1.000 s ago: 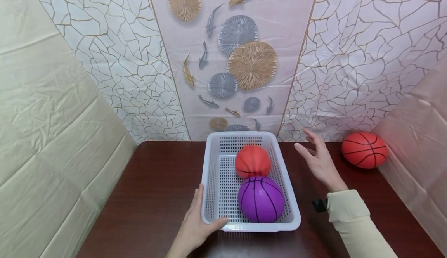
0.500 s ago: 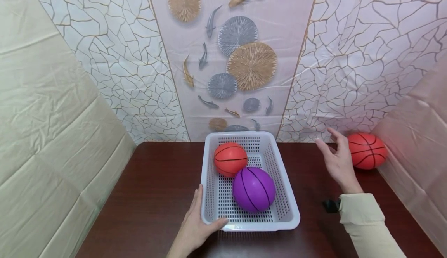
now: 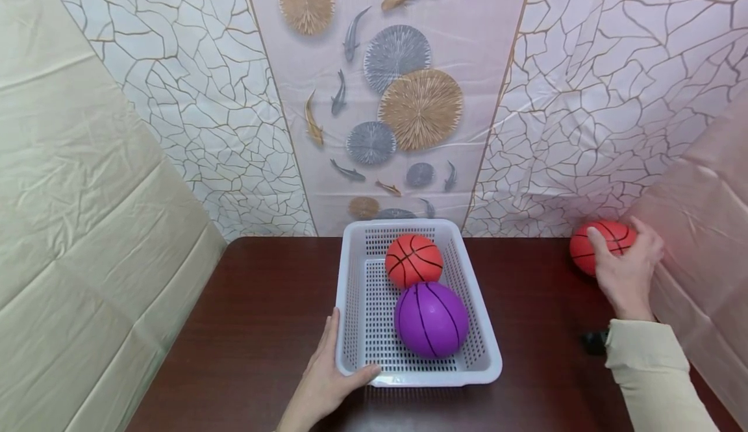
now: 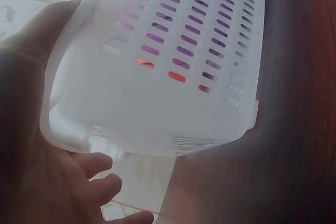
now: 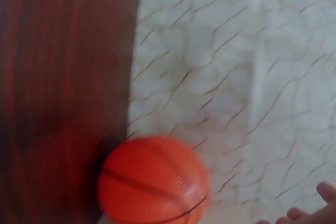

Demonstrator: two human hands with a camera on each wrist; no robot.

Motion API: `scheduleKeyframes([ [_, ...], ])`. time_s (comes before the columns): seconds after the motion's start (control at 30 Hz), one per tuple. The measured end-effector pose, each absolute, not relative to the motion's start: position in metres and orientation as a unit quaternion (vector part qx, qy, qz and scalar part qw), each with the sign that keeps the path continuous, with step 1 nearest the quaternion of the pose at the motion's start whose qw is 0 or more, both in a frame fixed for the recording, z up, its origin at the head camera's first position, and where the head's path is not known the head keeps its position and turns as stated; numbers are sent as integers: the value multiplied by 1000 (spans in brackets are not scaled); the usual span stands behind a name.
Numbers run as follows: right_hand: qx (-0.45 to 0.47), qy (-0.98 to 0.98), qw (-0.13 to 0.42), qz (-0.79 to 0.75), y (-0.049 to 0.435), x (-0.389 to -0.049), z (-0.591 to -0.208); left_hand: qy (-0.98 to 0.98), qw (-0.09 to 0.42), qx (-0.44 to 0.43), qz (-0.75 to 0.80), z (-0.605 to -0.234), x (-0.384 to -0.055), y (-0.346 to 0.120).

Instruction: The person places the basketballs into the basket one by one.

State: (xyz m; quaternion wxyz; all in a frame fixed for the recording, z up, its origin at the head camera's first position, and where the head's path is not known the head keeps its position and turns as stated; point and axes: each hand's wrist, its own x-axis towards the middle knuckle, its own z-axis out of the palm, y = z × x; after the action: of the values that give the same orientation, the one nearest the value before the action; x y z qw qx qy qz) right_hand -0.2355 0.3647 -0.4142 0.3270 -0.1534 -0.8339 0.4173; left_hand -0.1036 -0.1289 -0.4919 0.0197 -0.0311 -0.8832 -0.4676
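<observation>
A pale plastic basket [image 3: 489,354] with slotted walls holds a red toy basketball [image 3: 413,260] at the back and a purple basketball [image 3: 431,319] in front, touching. My left hand [image 3: 323,377] holds the basket's near left corner, thumb over the front rim and fingers along the left side. In the left wrist view, purple and red show through the slots of the basket [image 4: 142,108]. My right hand [image 3: 631,269] is over another red basketball [image 3: 608,240], thumb and fingers spread at either side. The right wrist view shows fingers [image 5: 326,191] apart from that ball [image 5: 152,179].
Everything stands on a dark red-brown table [image 3: 263,328]. A patterned cloth wall [image 3: 526,178] rises behind its back edge. Cloth sides stand at left [image 3: 105,276] and right [image 3: 701,224]; the right-hand red ball is in the back right corner near the cloth.
My right hand has moved right from beside the basket to the red basketball in the corner. The two balls in the basket rolled left, then back right. My left hand stayed put.
</observation>
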Motion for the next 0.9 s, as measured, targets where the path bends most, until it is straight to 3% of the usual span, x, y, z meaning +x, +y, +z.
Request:
scheduleKeyframes([
  [0.37, -241, -873, 207, 370, 412, -235, -448, -883, 11, -42, -468, -495, -104, -133],
  [0.9, -223, -892, 132, 370, 429, -246, -456, -883, 1, -37, -467, -493, -106, -134],
])
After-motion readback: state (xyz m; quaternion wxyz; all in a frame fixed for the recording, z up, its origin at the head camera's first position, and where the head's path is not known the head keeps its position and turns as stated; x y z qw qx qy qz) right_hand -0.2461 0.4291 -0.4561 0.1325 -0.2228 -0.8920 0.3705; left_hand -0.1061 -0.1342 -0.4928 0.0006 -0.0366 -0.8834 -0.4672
